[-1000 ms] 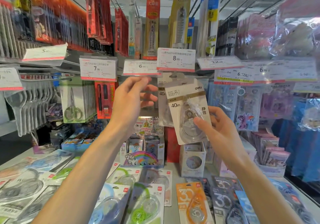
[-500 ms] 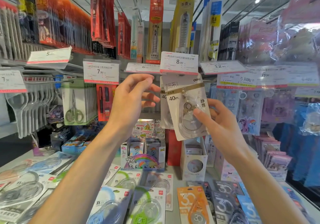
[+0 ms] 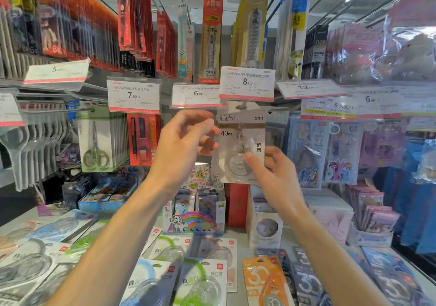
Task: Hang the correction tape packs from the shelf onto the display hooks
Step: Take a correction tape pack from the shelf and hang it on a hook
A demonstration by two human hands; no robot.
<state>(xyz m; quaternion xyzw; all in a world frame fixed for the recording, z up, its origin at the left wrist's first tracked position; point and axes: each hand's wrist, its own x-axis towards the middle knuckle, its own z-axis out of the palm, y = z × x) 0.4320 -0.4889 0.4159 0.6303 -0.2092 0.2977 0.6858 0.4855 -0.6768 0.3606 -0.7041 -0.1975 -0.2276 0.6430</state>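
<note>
Correction tape pack [image 3: 240, 145]: white card, under 8.00 price tag [image 3: 247, 83]; top apparently at hook. Right hand [image 3: 271, 178] pinches lower edge; left hand [image 3: 181, 145] holds upper left corner.

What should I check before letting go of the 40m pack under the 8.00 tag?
1. Right hand pinches the 40m pack at its lower part: ok.
2. Left hand holds the pack's upper left edge: ok.
3. Pack upright, directly below the 8.00 price tag: ok.
4. Hang hole threaded onto the hook: cannot tell, the tag hides it.
5. Pack pushed fully back on the hook: cannot tell.
6. More packs waiting on the shelf: ok, several lie flat.
</note>
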